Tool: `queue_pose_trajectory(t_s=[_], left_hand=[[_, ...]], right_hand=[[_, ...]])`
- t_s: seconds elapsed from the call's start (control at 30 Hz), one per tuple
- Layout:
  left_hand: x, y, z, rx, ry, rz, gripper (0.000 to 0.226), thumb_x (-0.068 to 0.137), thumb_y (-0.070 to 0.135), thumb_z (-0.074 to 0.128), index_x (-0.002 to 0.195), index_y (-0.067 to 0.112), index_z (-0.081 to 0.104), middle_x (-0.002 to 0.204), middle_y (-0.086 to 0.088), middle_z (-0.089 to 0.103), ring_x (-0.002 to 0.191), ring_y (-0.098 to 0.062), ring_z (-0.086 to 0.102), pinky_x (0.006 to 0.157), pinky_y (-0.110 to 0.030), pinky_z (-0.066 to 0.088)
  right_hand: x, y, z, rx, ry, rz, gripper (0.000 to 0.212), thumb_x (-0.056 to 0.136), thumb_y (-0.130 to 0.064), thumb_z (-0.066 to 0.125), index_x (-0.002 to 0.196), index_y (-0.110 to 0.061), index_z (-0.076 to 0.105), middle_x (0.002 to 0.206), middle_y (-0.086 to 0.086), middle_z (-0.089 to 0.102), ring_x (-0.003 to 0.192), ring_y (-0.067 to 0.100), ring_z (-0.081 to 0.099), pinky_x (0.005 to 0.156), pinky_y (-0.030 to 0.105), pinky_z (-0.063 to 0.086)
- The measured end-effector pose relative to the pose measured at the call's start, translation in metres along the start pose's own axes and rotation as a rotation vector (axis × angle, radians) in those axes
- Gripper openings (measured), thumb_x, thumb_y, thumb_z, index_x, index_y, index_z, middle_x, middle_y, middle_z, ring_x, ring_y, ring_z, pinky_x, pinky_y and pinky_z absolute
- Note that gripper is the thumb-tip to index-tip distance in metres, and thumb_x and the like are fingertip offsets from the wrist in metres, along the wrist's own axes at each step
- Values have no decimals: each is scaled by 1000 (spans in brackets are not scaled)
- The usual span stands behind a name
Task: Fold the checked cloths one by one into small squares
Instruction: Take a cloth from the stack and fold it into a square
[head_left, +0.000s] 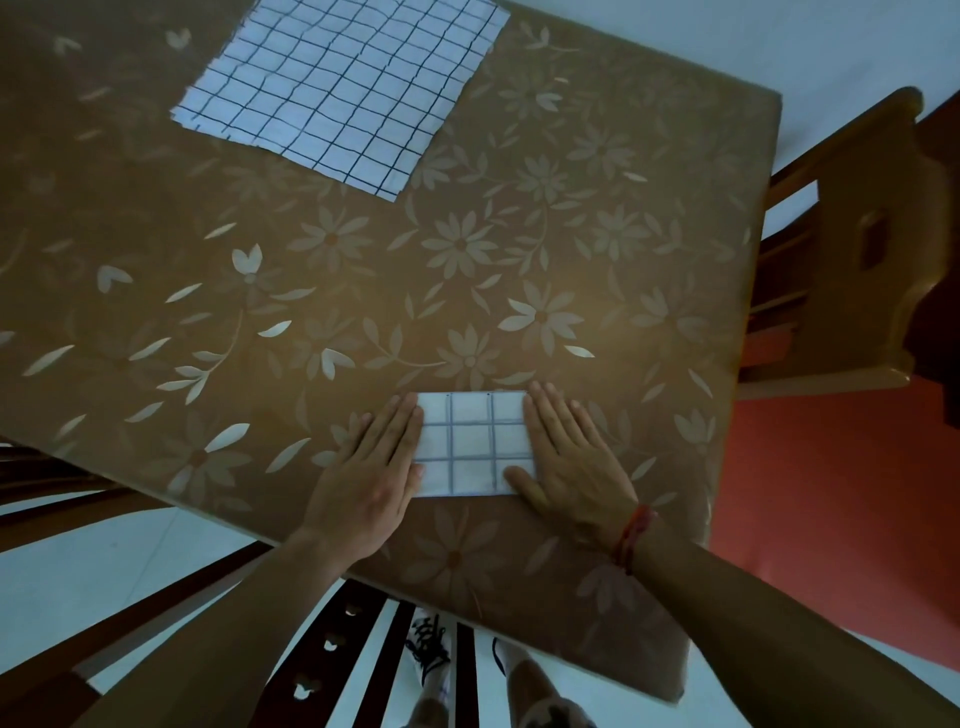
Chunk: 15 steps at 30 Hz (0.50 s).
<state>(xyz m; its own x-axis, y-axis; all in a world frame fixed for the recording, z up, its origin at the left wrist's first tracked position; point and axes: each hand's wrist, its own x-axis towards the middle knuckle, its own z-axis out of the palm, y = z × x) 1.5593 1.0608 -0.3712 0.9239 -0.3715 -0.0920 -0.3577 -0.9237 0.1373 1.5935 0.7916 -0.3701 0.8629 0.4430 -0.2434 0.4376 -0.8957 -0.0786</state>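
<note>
A small folded checked cloth (474, 444), white with pale blue lines, lies near the table's front edge. My left hand (375, 470) lies flat with straight fingers along its left edge. Along the cloth's right edge my right hand (569, 460) lies flat too, its thumb resting on the cloth's lower right corner. A red thread is tied round the right wrist. At the far side of the table a larger checked cloth (337, 88), white with dark lines, lies spread out flat.
The table (597, 249) wears a brown cover with pale flowers. A wooden chair (852, 249) stands at its right side, and a dark chair back (332, 649) stands below the front edge. My feet show on the floor beneath.
</note>
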Motion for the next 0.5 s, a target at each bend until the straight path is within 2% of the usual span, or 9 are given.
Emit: queue_pose_trajectory(t_s=[0.27,0.4,0.5], left_hand=[[2,1,-1,12,-6,-7,59,102,35,16,150,0,18,159,-16,14,148,-25,10,117,-42,15],[2,4,-1,6,2,-23,59,102,35,19,149,0,22,158,-17,17,147,-26,13,117,-41,14],[2,6,-2,-6,6,-38,58,102,34,18,149,0,22,158,-16,17,147,-25,12,117,-42,17]], right_hand=[[-7,7,-8,-12,-33,7,83,98,-62,20,152,0,19,160,17,18,149,28,15,120,47,20],[-5,3,-13,15,-20,22,83,95,-62,28,151,0,26,158,18,24,147,30,23,120,47,17],[2,0,-23,83,11,29,83,86,-60,41,144,-2,38,149,19,39,136,34,38,114,51,31]])
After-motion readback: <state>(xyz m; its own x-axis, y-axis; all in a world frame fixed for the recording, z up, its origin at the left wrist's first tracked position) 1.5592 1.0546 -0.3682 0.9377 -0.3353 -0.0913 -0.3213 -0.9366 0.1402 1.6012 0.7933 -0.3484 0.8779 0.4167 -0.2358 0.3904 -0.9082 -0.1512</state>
